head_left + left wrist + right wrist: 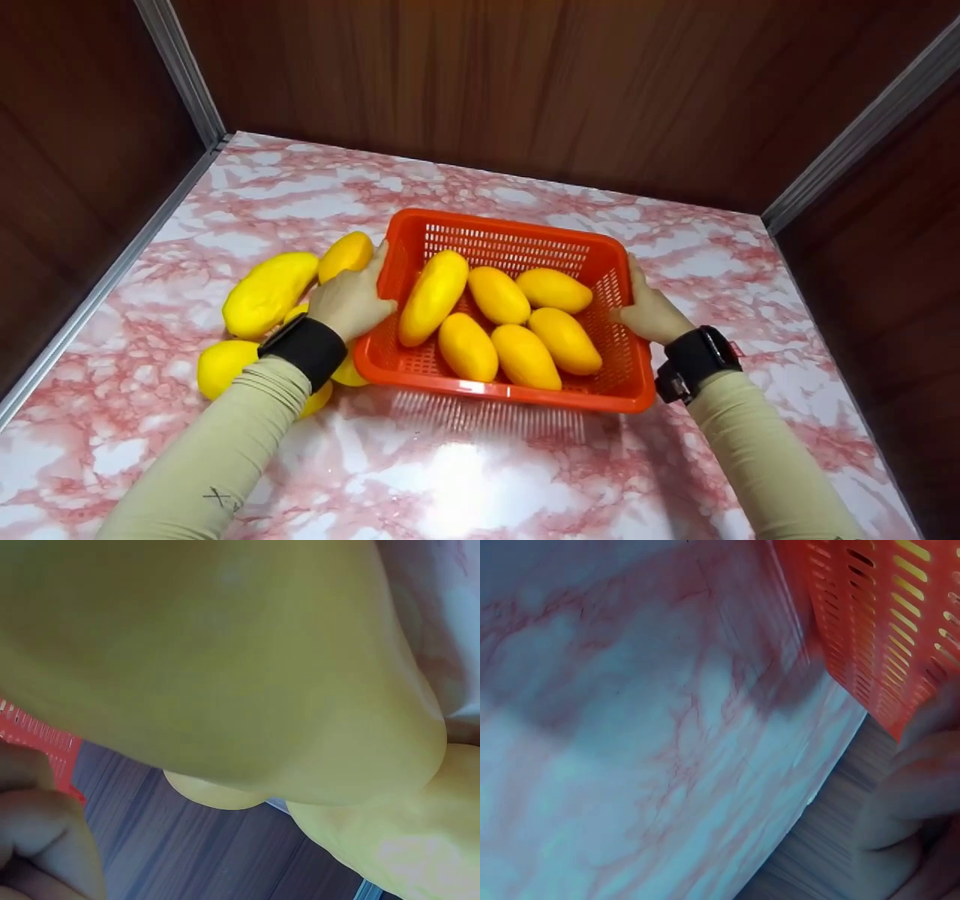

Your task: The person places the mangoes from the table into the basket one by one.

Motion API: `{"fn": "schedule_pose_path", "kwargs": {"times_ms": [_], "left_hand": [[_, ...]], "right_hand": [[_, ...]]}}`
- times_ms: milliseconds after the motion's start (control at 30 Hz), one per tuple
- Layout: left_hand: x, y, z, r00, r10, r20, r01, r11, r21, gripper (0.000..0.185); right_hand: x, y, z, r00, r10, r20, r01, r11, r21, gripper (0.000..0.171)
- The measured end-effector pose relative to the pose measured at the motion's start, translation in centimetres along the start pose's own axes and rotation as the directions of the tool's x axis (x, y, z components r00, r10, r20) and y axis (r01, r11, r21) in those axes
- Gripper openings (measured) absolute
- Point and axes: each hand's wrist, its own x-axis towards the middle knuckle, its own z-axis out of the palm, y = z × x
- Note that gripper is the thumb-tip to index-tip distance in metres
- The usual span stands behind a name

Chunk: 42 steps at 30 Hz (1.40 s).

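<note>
Three dark brown wood-grain panels (487, 75) stand at the back, left and right, and two silver metal strips (180, 67) run up the corners where they meet. Between them spreads one glossy tabletop (352, 480), patterned in pink and white marbling. On or just over it, near the middle, is one rectangular orange-red plastic basket (517, 227) with slotted walls; whether its bottom touches the surface I cannot tell. A striped patch of light lies in front of its near rim.

Two pale khaki sleeves (202, 457) reach in from the near edge, one to each side of the basket.

The left hand (345, 300) is clamped on the basket's left side, thumb over the rim and fingers bent along the outer wall. The right hand (652, 311) grips the opposite side the same way, its thumb inside the rim and its fingers (907, 817) curled against the slotted wall.

Two black wrist straps (311, 349) sit between hands and sleeves.

Six smooth, oval yellow fruits (526, 357) lie inside the basket, the longest leaning along its left wall. Left of the basket, loose yellow fruits (270, 294) cluster around and beneath the left hand and wrist; two show almost whole, the others only in part, so their exact number cannot be told.
</note>
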Motion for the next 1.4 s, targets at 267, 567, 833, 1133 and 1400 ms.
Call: {"fn": "schedule_pose_path", "kwargs": {"times_ms": [267, 567, 833, 1133, 1400], "left_hand": [[-0.9, -0.3, -2.8, 0.98, 0.156, -0.126, -0.142, 0.984, 0.11, 0.062], [-3.7, -2.5, -6.4, 0.943, 0.311, -0.119, -0.28, 0.934, 0.221, 0.054], [-6.4, -5.4, -5.7, 0.884, 0.464, -0.056, -0.418, 0.839, 0.347, 0.058], [-8.5, -8.9, -4.4, 0.858, 0.5, 0.118, -0.5, 0.758, 0.42, 0.084], [-9.7, -11.5, -2.8, 0.814, 0.549, 0.192, -0.569, 0.682, 0.46, 0.095]], "right_hand": [[0.0, -0.2, -0.2, 1.0, 0.014, -0.003, -0.014, 1.0, 0.01, 0.101], [0.0, 0.1, 0.0, 0.999, 0.016, -0.03, -0.016, 1.0, 0.0, 0.101], [0.0, 0.0, 0.2, 0.999, 0.016, -0.035, -0.016, 1.0, 0.011, 0.102], [0.0, 0.0, 0.2, 0.998, 0.004, -0.057, -0.004, 1.0, 0.002, 0.103], [0.2, 0.2, 0.4, 0.998, 0.018, -0.06, -0.016, 0.999, 0.033, 0.104]]}}
